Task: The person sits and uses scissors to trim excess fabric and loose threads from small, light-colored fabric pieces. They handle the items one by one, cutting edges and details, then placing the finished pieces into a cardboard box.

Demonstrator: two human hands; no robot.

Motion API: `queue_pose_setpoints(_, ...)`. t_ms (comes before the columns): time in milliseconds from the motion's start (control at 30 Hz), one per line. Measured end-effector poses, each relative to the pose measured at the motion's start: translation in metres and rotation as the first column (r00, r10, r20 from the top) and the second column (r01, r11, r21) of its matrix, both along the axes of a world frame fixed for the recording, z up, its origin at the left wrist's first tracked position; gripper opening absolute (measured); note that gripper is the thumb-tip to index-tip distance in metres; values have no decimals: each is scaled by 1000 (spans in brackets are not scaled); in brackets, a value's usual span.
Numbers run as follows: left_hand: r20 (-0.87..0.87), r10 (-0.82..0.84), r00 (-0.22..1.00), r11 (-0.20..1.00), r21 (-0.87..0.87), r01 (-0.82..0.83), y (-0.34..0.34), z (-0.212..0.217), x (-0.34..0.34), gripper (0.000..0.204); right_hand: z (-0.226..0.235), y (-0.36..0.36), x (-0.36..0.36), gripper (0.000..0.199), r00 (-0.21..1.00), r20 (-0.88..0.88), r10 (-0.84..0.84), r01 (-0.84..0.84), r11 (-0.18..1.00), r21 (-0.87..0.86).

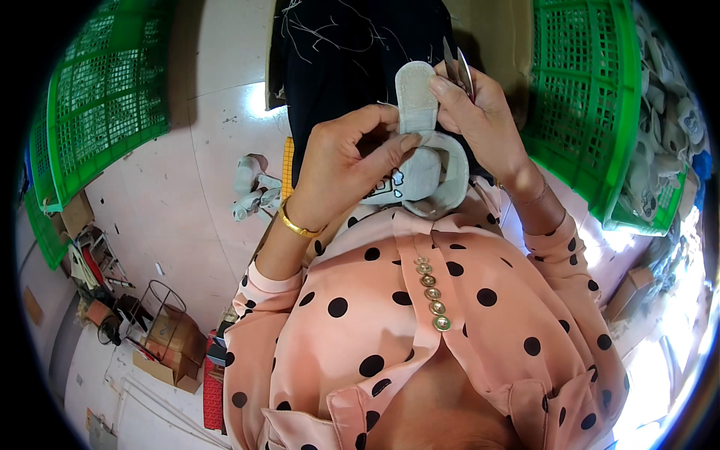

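- Head view: Your left hand [352, 161] holds a small grey-white baby shoe [420, 161] close in front of your chest. Your fingers wrap under it, and your thumb presses on its side.
- The shoe is turned so its sole points up and away from you. The open rim of the shoe faces your body.
- Your right hand [472, 112] pinches the toe end of the sole with its fingertips. It also grips a pair of small metal snips [457, 67]. The two thin blades stick up past your fingers, just beside the shoe.
- Both hands are closed on things, and they meet at the shoe.
- You wear a gold bangle [298, 225] on your left wrist. Your blouse [450, 315] is pink with black dots and a row of gold buttons.
- A dark cloth [352, 52] with loose white threads on it lies over your lap, behind the shoe.
- A yellow ruler [287, 169] shows along the left edge of the dark cloth.
- More pale shoes [251, 187] lie on the floor [202, 150] to your left, near the ruler.
- A green basket [105, 97] stands far to your left.
- Another green basket [592, 97] stands on your right. It is full of the same kind of pale shoes [667, 120].
- Brown boxes [169, 345] and a wire rack sit low on the left, well apart from your hands.
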State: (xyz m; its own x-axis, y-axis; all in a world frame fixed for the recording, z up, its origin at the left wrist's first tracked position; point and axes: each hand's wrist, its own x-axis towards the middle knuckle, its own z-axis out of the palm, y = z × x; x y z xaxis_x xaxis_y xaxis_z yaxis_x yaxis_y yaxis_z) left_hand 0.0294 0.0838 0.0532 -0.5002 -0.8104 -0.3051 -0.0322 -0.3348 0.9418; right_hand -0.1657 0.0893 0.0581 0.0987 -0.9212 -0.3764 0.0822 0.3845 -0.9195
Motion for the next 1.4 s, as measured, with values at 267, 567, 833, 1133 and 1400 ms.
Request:
queue_pose_setpoints(267, -82, -18, 996, 978, 207, 35, -13, -4, 6, 15, -13, -5, -12, 30, 858, -513, -27, -192, 910, -368)
queue_pose_setpoints(567, -92, 45, 995, 940, 342, -11, -19, -7, 3, 16, 16, -6, -21, 44, 213, -962, -170, -719, 640, -272)
queue_pose_setpoints(833, -92, 58, 994, 926, 378, -19, -19, -4, 2, 17, 18, -13, -18, 42, 121, -969, -217, -773, 592, -229)
queue_pose_setpoints(1133, -40, 64, 997, 939, 341, -47, -14, -3, 3, 19, 19, -14, -18, 41, 187, -982, -34, -731, 663, -163)
queue_pose_setpoints(1400, -48, 66, 997, 959, 279, -50, -14, -2, -1, 17, 8, -21, -30, 38, 907, -381, 182, -244, 962, -123)
